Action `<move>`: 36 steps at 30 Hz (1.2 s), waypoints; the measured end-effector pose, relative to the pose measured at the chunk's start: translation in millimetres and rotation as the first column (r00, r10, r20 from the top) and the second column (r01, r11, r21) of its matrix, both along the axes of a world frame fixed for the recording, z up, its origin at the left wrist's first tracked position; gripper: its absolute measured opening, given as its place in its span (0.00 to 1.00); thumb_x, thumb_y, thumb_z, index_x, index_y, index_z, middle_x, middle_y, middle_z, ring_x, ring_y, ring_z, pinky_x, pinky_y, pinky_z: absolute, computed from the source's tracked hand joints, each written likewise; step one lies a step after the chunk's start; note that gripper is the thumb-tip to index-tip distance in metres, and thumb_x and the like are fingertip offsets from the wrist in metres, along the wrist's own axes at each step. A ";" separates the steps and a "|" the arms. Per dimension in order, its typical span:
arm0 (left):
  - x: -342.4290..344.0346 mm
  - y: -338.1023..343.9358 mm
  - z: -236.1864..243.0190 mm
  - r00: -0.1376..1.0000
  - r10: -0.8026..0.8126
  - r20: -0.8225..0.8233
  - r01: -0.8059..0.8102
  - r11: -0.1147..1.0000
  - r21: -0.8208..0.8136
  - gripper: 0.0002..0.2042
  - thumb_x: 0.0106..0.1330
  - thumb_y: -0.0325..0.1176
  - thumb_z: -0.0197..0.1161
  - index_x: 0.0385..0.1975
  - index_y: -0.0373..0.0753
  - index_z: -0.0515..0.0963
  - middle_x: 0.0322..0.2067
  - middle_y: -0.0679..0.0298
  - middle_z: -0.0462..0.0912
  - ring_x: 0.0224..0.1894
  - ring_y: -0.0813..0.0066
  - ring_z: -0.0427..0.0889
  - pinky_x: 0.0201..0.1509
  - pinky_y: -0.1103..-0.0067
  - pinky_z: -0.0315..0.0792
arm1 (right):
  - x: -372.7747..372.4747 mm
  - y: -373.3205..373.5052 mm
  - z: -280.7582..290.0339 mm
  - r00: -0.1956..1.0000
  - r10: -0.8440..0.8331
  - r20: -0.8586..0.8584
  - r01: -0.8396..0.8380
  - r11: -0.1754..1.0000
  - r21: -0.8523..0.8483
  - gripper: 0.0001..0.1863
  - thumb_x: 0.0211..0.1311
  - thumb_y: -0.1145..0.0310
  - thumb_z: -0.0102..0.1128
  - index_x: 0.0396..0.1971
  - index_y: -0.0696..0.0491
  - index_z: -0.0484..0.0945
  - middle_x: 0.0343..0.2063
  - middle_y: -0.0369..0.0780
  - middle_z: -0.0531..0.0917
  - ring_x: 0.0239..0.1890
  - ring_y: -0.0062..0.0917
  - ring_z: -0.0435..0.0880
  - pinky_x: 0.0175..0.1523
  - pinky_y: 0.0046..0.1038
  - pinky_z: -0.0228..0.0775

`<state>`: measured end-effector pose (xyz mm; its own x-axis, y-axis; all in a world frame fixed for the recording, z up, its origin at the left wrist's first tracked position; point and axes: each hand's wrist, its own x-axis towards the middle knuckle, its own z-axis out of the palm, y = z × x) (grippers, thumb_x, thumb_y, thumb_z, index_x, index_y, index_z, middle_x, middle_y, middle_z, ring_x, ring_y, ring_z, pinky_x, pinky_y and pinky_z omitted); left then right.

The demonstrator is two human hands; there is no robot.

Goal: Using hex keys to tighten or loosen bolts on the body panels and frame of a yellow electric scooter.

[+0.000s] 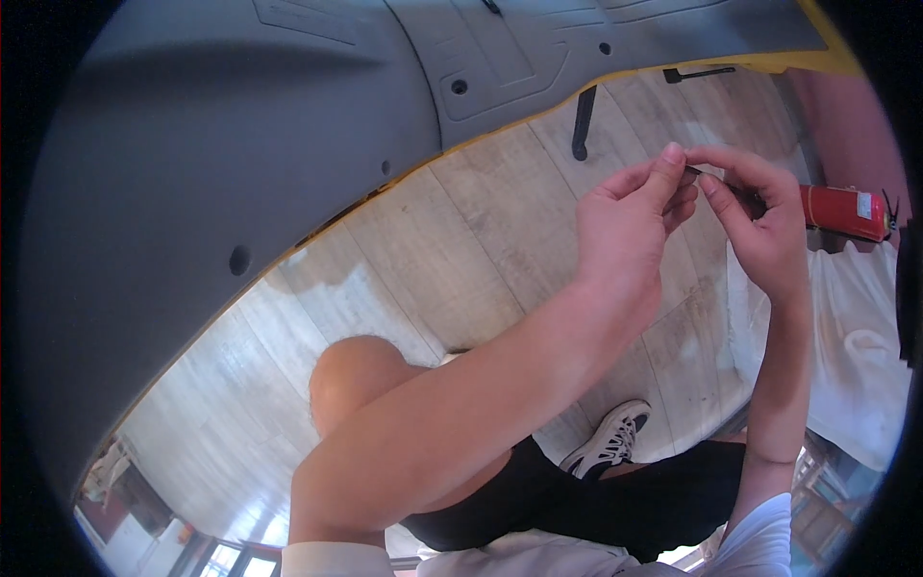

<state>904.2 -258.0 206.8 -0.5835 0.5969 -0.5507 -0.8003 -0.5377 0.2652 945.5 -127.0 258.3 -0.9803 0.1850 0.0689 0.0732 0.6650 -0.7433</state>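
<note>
My left hand [630, 216] and my right hand [769, 226] meet at the upper right, above the floor. Between their fingertips is a small, thin dark piece [693, 171]. The left thumb and fingers pinch one end of it. My right thumb and forefinger close on the other end, and something dark also shows inside that palm. The fingers cover most of the piece, so its kind cannot be made out. Left of both hands and beyond them lies a large dark grey moulded panel [260, 135] with round holes and a yellow edge; neither hand touches it.
A black bar [583, 125] juts out from under the panel's edge over the wood-look floor [500, 202]. Right of my hands lies a red fire extinguisher [846, 212], with white cloth [856, 346] below it. My bent knee [356, 375] and shoe [615, 438] are underneath.
</note>
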 end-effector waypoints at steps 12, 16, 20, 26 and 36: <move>-7.8 -7.0 -6.1 0.996 0.024 0.090 -0.023 1.000 -0.020 0.10 0.65 0.40 0.64 0.35 0.40 0.78 0.32 0.68 0.80 0.35 0.80 0.77 0.42 0.83 0.71 | -23.7 -15.4 7.4 0.985 0.171 -0.029 -0.156 0.945 0.289 0.12 0.54 0.79 0.56 0.39 0.55 0.81 0.16 0.38 0.75 0.17 0.18 0.68 0.23 0.21 0.59; -11.1 -12.7 -4.6 0.998 0.028 0.063 -0.031 0.999 0.040 0.11 0.64 0.41 0.65 0.34 0.40 0.78 0.31 0.68 0.80 0.35 0.80 0.77 0.41 0.83 0.71 | -24.4 -14.6 21.3 0.985 0.157 0.073 -0.171 0.945 0.279 0.12 0.55 0.79 0.56 0.39 0.55 0.81 0.14 0.36 0.72 0.17 0.16 0.66 0.23 0.21 0.56; -13.6 -13.2 -1.5 0.999 0.008 0.034 -0.010 0.996 0.087 0.10 0.63 0.40 0.66 0.35 0.39 0.79 0.32 0.68 0.80 0.36 0.79 0.77 0.42 0.82 0.72 | -23.2 -11.6 21.5 0.992 0.101 0.072 -0.114 0.971 0.210 0.10 0.55 0.79 0.57 0.38 0.56 0.81 0.13 0.33 0.67 0.17 0.13 0.61 0.22 0.20 0.52; -12.0 -8.2 -1.3 0.999 -0.037 -0.005 0.038 0.992 0.121 0.10 0.63 0.38 0.65 0.37 0.38 0.79 0.32 0.68 0.80 0.36 0.79 0.77 0.43 0.83 0.72 | -24.1 -7.5 23.2 0.996 0.068 0.062 -0.070 0.997 0.025 0.08 0.56 0.79 0.57 0.36 0.57 0.80 0.13 0.30 0.64 0.17 0.11 0.57 0.22 0.20 0.49; -8.4 -0.2 -3.9 0.997 -0.063 0.051 0.056 0.990 0.128 0.10 0.63 0.37 0.66 0.36 0.38 0.80 0.32 0.68 0.81 0.35 0.79 0.77 0.44 0.83 0.71 | -22.6 -2.3 36.9 0.981 0.125 0.147 -0.156 0.962 0.224 0.11 0.52 0.82 0.55 0.36 0.57 0.78 0.12 0.35 0.59 0.16 0.16 0.56 0.22 0.23 0.47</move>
